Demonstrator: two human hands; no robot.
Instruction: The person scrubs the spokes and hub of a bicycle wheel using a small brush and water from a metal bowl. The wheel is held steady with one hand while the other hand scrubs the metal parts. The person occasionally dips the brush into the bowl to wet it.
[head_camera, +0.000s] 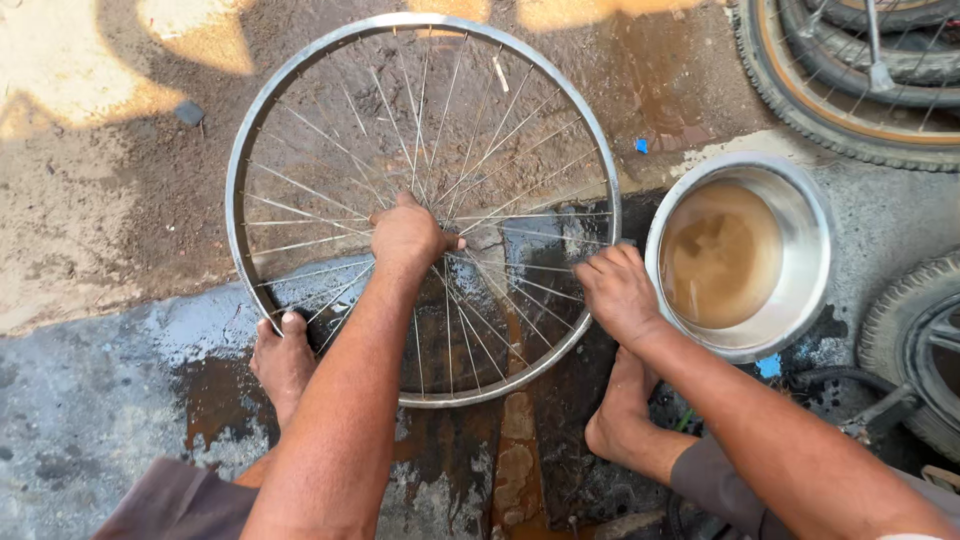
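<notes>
Wheel: one bare silver metal bicycle rim with thin wire spokes (424, 205), no tyre on it, lying flat on the wet ground (90, 390) directly in front of the person, between the two bare feet and the dry dirt beyond.
Left hand: the left hand (408, 236) sits at the middle of the wheel, over the hub, fingers curled shut around it, so the hub itself is hidden.
Right hand: the right hand (617, 292) rests on the rim's right edge, fingers bent and pressed together against the metal; whether they close right around the rim cannot be told.
Feet: two; the left foot (283, 360) touches the rim's lower left edge, and the right foot (622, 405) stands just beside its lower right edge.
Bowl: one round steel bowl of muddy brown water (738, 256), just beside the wheel on the right, close to the right hand.
Tyres: black rubber bicycle tyres (840, 75), at least two, stacked at the top right corner, well apart from the hands; one more black tyre (915, 345) at the right edge.
Ground: a dark wet patch under the wheel's lower half, dry brown dirt under its upper half.
</notes>
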